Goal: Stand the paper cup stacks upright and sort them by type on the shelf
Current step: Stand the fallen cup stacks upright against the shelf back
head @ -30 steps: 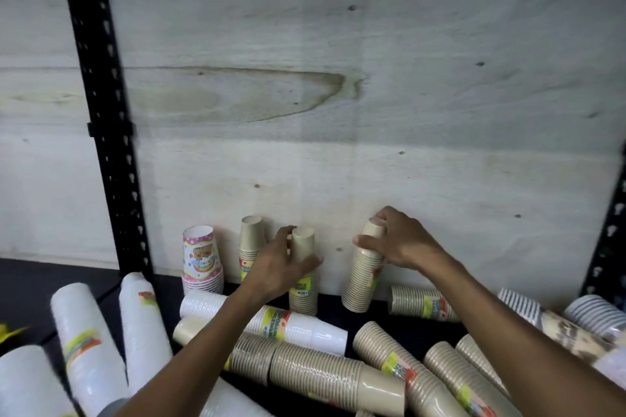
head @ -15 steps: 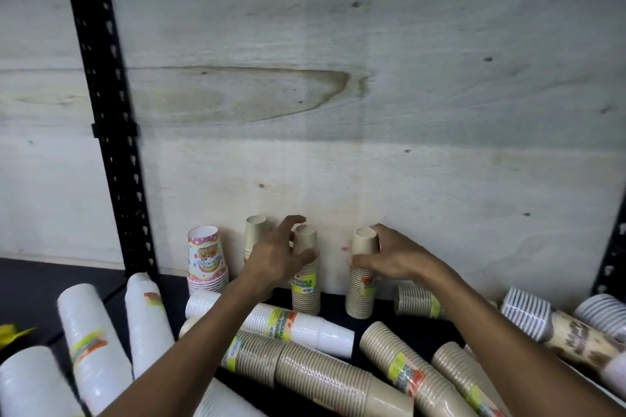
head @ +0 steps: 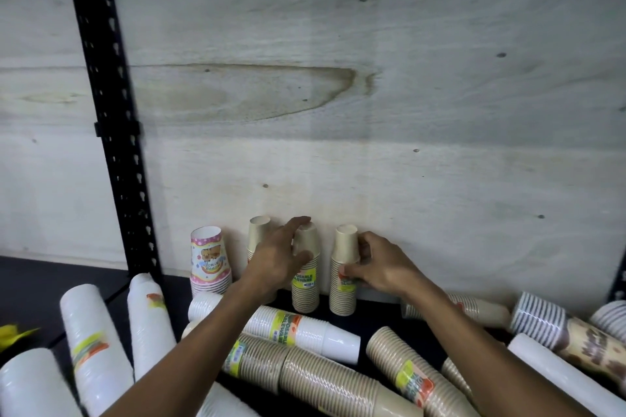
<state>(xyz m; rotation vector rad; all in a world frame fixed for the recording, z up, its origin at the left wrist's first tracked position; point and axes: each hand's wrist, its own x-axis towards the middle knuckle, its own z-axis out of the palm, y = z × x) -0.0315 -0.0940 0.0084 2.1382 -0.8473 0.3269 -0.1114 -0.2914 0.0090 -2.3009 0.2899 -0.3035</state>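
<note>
The left hand (head: 276, 262) is curling loosely around the middle kraft stack (head: 306, 276), index finger resting over its top and thumb against its side; the grip is looking light rather than clamped. The right hand (head: 379, 267) is pinching the right kraft stack (head: 343, 272) from its right side, thumb pressing the label, fingers wrapping behind the upper cups. Both stacks are standing upright on the shelf (head: 342, 315) at the back board (head: 338, 162), just apart from each other. A third kraft stack (head: 259, 237) is standing behind the left hand, and a pink stack (head: 210, 261) is standing next to it, near the black post (head: 115, 145). In front, white stacks (head: 95, 345) and ribbed kraft stacks (head: 325, 379) are lying on their sides, crowding the shelf under both forearms. Bare shelf is showing only in narrow strips between them.
</note>
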